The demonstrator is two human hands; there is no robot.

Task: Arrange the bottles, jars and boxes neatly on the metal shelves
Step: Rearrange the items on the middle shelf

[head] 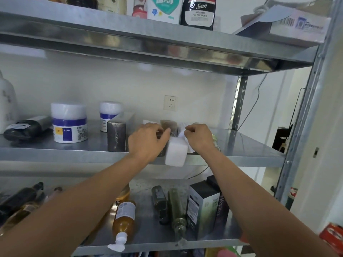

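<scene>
On the middle metal shelf [55, 153] my left hand [146, 140] grips a dark brownish jar [168, 126], mostly hidden behind my fingers. Right beside it a white square box [176, 153] sits at the shelf's front edge and hangs slightly over it. My right hand [199, 137] is closed on a white round object [182, 133] just right of the box; its shape is largely hidden. A silver-grey box [117, 135] stands upright left of my left hand. Two white jars with purple bands, a large jar [69, 123] and a small jar [109, 114], stand further left.
A black tube [24, 128] lies at the shelf's left, by a white bottle [6, 102]. The lower shelf holds lying amber bottles [124, 217], green bottles [176, 208] and upright boxes [202, 206]. Cleaning bottles [198, 12] stand on the top shelf. A steel upright [304, 115] borders the right.
</scene>
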